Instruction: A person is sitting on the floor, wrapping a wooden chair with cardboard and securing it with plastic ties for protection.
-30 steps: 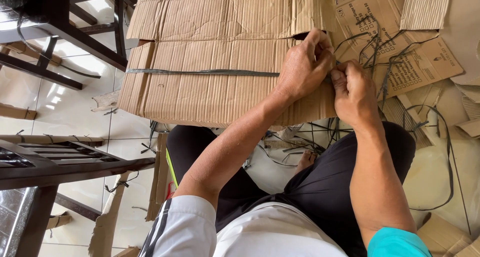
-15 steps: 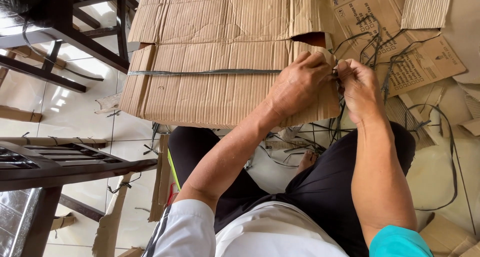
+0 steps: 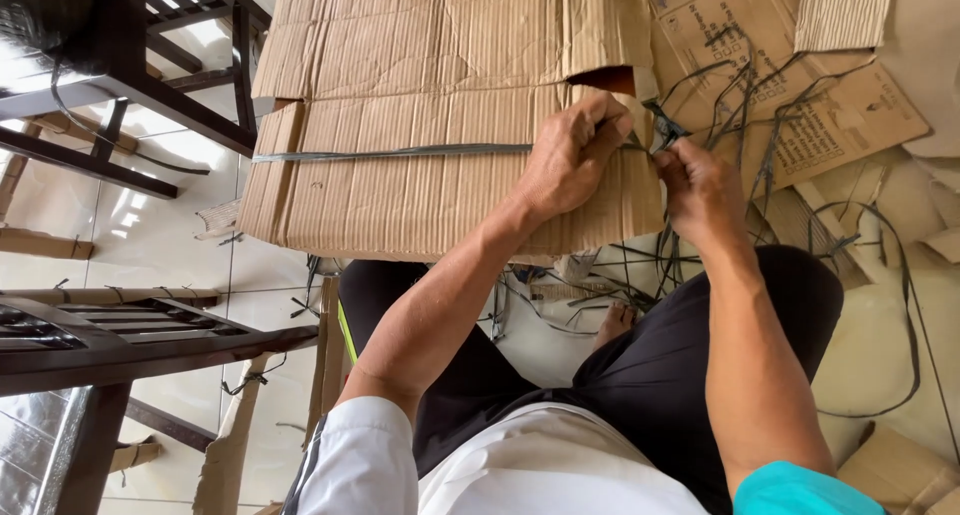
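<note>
The left hand (image 3: 568, 155) pinched the dark strap (image 3: 390, 153) taut across the cardboard bundle (image 3: 420, 190) while the right hand (image 3: 697, 190) gripped its loose end at the bundle's right edge; keeping that tension would make a firm knot

Left hand (image 3: 572, 155) pressed on the folded cardboard stack (image 3: 420, 185), fingers curled over its right edge. Right hand (image 3: 697, 187) just beside it, pinching the dark strap (image 3: 400, 153) end. Strap runs flat across the cardboard to its left edge. Loose straps (image 3: 880, 275) on floor right, dark wooden chair (image 3: 130, 335) left.
</note>
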